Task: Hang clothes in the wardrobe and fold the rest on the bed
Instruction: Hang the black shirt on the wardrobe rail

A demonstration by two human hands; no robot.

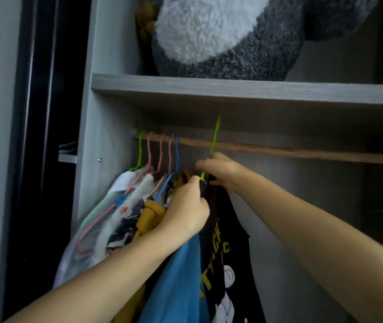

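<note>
A black shirt (226, 231) with yellow lettering hangs on a green hanger (213, 145) whose hook rises above the wooden rail (279, 151) without resting on it. My right hand (223, 171) grips the green hanger's neck just below the rail. My left hand (185, 206) pinches the black shirt's collar at the hanger's shoulder. To the left, several garments hang on green, pink and blue hangers (160, 150): a blue shirt (176, 276), a yellow one (148, 217) and pale clothes (120, 206).
A grey shelf (209, 86) sits right above the rail and carries a big grey and white plush toy (220, 33). The wardrobe's left wall (99, 141) stands close to the hung clothes. The rail's right stretch is bare.
</note>
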